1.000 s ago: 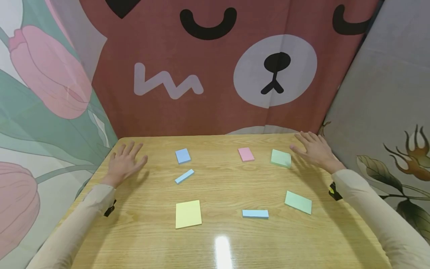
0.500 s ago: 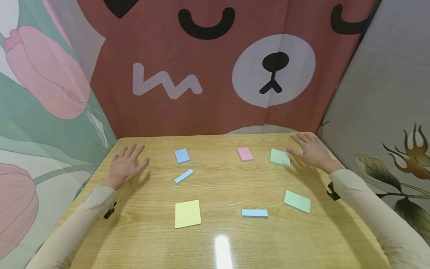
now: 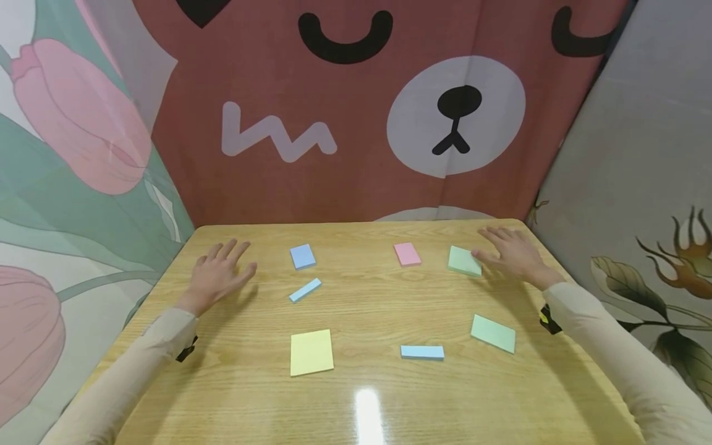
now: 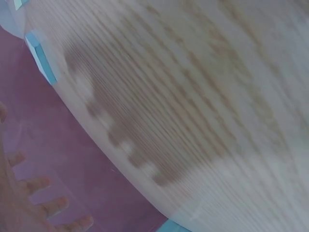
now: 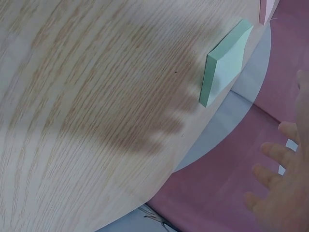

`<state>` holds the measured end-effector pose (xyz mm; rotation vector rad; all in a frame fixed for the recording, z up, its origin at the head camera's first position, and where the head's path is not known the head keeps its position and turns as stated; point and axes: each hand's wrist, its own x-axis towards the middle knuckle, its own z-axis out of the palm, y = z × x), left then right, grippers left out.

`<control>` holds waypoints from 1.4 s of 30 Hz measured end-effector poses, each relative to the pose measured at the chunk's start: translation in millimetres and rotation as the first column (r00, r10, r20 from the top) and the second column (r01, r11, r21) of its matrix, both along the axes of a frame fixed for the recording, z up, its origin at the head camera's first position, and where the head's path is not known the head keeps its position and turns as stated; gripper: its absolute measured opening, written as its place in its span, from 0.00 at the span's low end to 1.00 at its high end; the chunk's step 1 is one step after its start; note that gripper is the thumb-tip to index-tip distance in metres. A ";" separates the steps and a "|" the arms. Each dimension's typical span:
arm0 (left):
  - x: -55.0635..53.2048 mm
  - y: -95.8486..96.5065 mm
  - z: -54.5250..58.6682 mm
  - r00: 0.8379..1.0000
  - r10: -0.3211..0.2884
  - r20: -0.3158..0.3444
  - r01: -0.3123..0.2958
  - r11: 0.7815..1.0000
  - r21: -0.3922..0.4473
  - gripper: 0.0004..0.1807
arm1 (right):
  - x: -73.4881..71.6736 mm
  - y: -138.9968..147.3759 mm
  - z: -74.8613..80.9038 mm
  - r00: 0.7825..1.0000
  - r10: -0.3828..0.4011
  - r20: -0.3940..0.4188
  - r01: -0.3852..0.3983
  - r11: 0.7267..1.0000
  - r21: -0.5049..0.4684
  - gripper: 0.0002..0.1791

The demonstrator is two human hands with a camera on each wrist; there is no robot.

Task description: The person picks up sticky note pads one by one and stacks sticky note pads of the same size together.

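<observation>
My left hand (image 3: 218, 276) hovers above the left side of the table with fingers spread, holding nothing. To its right lie a blue square sticky-note pad (image 3: 303, 256) and a narrow light-blue pad (image 3: 305, 290). Over the far right part my right hand (image 3: 514, 256) is held with fingers extended and nothing in them. Its thumb overlaps the right edge of a green pad (image 3: 463, 260) in the head view; the right wrist view shows the hand apart from that green pad (image 5: 227, 63). A pink pad (image 3: 408, 254) sits left of the green one.
Nearer on the wooden table (image 3: 356, 309) are a yellow square pad (image 3: 311, 353), another narrow light-blue pad (image 3: 422, 352) and a second green pad (image 3: 493, 334). A red bear-print curtain (image 3: 356, 185) hangs behind the far edge. Patterned cloths flank both sides.
My left hand has shifted slightly to the right. My right hand has drifted a little left, toward the far green pad. The pads lie where they were.
</observation>
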<state>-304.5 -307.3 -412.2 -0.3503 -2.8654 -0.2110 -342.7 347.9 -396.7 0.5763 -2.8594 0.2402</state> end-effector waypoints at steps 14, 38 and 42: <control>5.7 9.8 -0.2 0.999 -0.032 -0.031 0.032 0.999 -0.007 0.37 | -1.3 -5.2 -2.9 0.999 0.035 -0.020 -0.036 0.999 -0.007 0.39; 12.4 27.9 -6.9 0.994 -0.103 -0.037 0.103 0.995 -0.016 0.35 | -1.6 -13.2 -11.2 0.989 0.087 0.120 -0.079 0.994 -0.071 0.37; 14.3 29.8 -7.1 0.993 -0.112 -0.043 0.111 0.994 -0.020 0.34 | -3.4 -13.4 -13.1 0.987 0.101 0.122 -0.093 0.993 -0.067 0.37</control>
